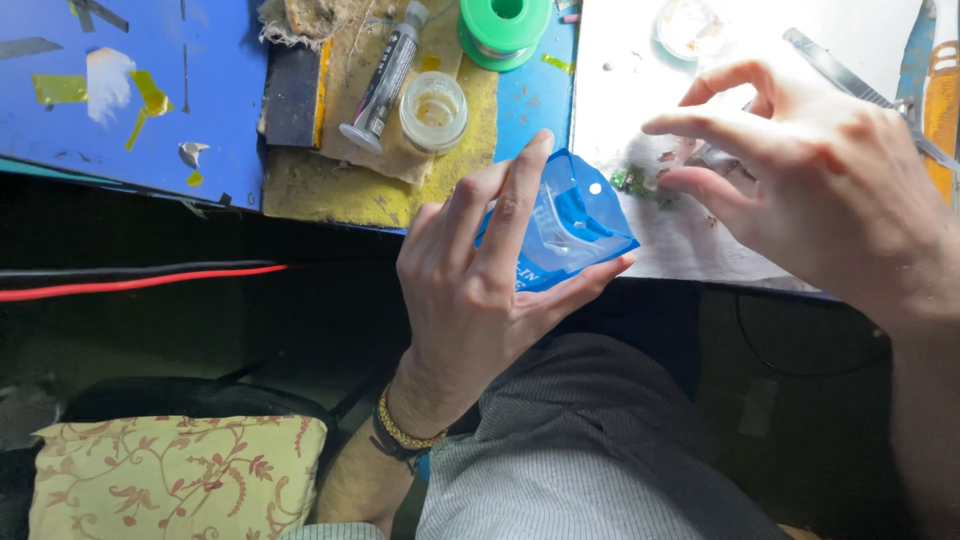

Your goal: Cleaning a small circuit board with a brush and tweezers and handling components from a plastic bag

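Left hand: the left hand (480, 290) grips a small blue plastic pouch (565, 225), index finger laid along its near face and the other fingertips curled under its lower edge.
Pouch position: held in the air just off the bench edge, at centre frame, tilted with one corner pointing to 4 o'clock.
Right hand: the right hand (810, 170) hovers at 3 o'clock of the pouch, fingers spread and curved, holding nothing; thumb and fingertips sit near the pouch, apart from it.
Under the right hand: a white sheet (640, 60) carrying small green and dark fragments (635, 180).
At 11 o'clock of the pouch: a small glass jar (433, 110) on a yellow cloth (330, 185), with a grey syringe tube (385, 75) just beside it.
At 12 o'clock: a green spool (505, 28).
Far left: a blue mat (140, 90); below it a red cable (140, 283).
At 7 o'clock: a floral cushion (175, 475).
Wrist: a gold bracelet (400, 430) on the left wrist.
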